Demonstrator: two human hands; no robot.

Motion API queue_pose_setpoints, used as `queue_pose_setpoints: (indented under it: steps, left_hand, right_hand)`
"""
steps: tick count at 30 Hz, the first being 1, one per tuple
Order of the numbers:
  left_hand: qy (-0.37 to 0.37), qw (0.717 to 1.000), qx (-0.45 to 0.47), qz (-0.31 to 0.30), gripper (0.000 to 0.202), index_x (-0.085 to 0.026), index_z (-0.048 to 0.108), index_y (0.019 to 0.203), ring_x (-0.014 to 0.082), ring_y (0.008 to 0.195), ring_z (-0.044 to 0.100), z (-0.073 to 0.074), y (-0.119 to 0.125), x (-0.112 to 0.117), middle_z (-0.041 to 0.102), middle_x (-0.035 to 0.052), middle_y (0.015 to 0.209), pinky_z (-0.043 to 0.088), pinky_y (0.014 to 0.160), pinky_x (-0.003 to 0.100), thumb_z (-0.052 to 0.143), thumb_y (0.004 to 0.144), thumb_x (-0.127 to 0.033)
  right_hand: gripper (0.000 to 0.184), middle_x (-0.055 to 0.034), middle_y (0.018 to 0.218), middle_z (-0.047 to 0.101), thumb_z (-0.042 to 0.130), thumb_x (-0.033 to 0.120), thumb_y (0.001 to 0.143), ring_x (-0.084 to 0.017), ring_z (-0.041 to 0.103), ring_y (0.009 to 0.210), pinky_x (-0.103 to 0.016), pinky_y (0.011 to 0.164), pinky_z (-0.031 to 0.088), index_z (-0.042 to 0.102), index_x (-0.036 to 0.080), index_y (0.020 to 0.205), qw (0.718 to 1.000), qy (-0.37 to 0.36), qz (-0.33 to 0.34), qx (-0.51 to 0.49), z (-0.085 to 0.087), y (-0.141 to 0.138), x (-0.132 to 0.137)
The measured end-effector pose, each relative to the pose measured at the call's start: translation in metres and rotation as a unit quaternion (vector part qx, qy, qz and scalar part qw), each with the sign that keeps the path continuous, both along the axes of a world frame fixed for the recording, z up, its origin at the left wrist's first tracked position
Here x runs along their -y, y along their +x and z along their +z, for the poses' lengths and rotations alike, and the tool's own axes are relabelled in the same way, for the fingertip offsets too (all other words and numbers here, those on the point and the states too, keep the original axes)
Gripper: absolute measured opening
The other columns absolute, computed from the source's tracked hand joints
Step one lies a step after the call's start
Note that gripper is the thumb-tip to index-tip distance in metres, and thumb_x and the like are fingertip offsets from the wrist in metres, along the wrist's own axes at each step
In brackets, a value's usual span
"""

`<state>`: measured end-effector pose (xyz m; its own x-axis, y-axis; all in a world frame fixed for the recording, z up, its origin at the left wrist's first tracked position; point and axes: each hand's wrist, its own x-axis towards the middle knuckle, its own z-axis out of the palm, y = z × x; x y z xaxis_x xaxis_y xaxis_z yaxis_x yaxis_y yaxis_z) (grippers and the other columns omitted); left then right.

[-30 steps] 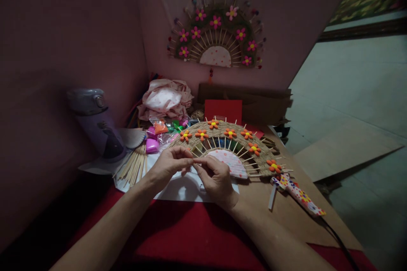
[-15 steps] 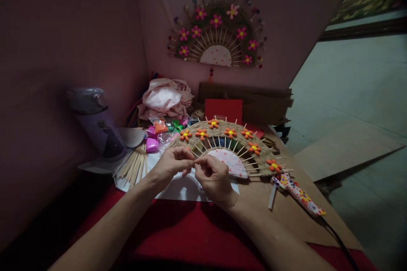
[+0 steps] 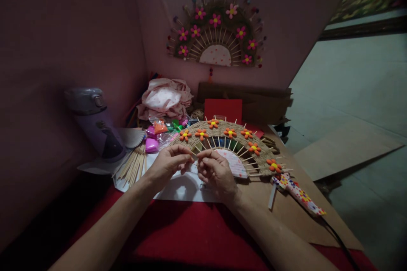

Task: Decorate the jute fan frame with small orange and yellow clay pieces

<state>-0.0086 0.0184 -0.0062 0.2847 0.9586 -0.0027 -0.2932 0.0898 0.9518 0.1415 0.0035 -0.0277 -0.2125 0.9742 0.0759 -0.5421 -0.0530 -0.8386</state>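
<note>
My left hand [image 3: 173, 163] and my right hand [image 3: 218, 173] meet fingertip to fingertip in front of a half-round fan [image 3: 233, 161]. Both are closed in a pinch; whatever lies between the tips is too small to make out. The fan has a woven twine band over thin sticks, a spotted cloth centre and orange clay flowers [image 3: 230, 133] with yellow middles. Under my hands is a white sheet [image 3: 182, 190]. Left of them lie a bundle of thin wooden sticks [image 3: 132, 165] and bags of coloured clay [image 3: 151, 145].
A purple bottle [image 3: 97, 125] stands at the left wall. A cloth-wrapped glue gun [image 3: 299, 192] with a cord lies on brown cardboard [image 3: 273, 220] at the right. Crumpled spotted cloth [image 3: 167, 97] and a red card [image 3: 222, 110] are behind. A similar flowered fan [image 3: 216, 29] hangs on the wall.
My fingertips have parted slightly, and my right hand's lower fingers have loosened a little. The objects on the table stay where they were.
</note>
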Motion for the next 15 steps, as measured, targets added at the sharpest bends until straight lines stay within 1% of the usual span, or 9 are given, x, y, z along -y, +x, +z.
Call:
queue_pose_setpoints:
  steps: [3, 5, 8, 12, 15]
  left_hand:
    - [-0.009, 1.0, 0.009, -0.012, 0.017, -0.012, 0.065, 0.077, 0.0072, 0.051, 0.052, -0.0008, -0.0012, -0.0007, 0.064, 0.0024, 0.064, 0.037, 0.046, 0.019, 0.074, 0.065, -0.019]
    - [-0.015, 1.0, 0.012, -0.018, 0.02, -0.012, 0.065, 0.08, 0.0073, 0.051, 0.053, -0.001, -0.0021, -0.0011, 0.064, 0.0021, 0.065, 0.037, 0.046, 0.019, 0.075, 0.064, -0.021]
    - [-0.022, 0.999, 0.017, -0.019, 0.025, -0.012, 0.065, 0.081, 0.0076, 0.05, 0.053, -0.0011, -0.0029, -0.0015, 0.064, 0.0019, 0.065, 0.036, 0.045, 0.019, 0.077, 0.062, -0.023]
    - [-0.029, 0.999, 0.021, -0.008, 0.026, -0.011, 0.065, 0.08, 0.0075, 0.048, 0.053, -0.0015, -0.0038, -0.0022, 0.064, 0.0021, 0.064, 0.036, 0.043, 0.018, 0.079, 0.06, -0.023]
    - [-0.032, 0.999, 0.018, 0.003, 0.025, -0.011, 0.065, 0.079, 0.0074, 0.049, 0.054, -0.0013, -0.0045, -0.0028, 0.066, 0.0036, 0.067, 0.036, 0.043, 0.018, 0.078, 0.061, -0.023]
  right_hand:
    - [0.015, 0.0041, 0.054, 0.048, 0.062, 0.025, 0.073, -0.005, 0.037, 0.044, -0.016, 0.039, 0.029, 0.063, 0.014, 0.083, 0.999, 0.032, 0.008, 0.022, -0.0045, -0.0008, -0.0021]
    - [0.019, 0.0046, 0.055, 0.046, 0.064, 0.03, 0.074, -0.005, 0.037, 0.045, -0.017, 0.039, 0.031, 0.063, 0.014, 0.085, 0.998, 0.054, 0.008, 0.042, -0.0078, -0.0014, -0.0032]
    - [0.021, 0.0048, 0.055, 0.047, 0.064, 0.035, 0.075, -0.006, 0.039, 0.044, -0.017, 0.038, 0.033, 0.06, 0.015, 0.083, 0.994, 0.073, -0.003, 0.081, -0.0106, -0.0016, -0.0034]
    - [0.019, 0.0032, 0.06, 0.054, 0.063, 0.031, 0.075, -0.007, 0.046, 0.046, -0.017, 0.039, 0.036, 0.06, 0.017, 0.088, 0.993, 0.068, -0.019, 0.098, -0.0099, 0.0001, -0.0025]
    - [0.016, 0.003, 0.06, 0.055, 0.062, 0.027, 0.074, -0.007, 0.047, 0.047, -0.017, 0.04, 0.037, 0.063, 0.017, 0.087, 0.993, 0.065, -0.033, 0.09, -0.009, 0.0015, -0.0032]
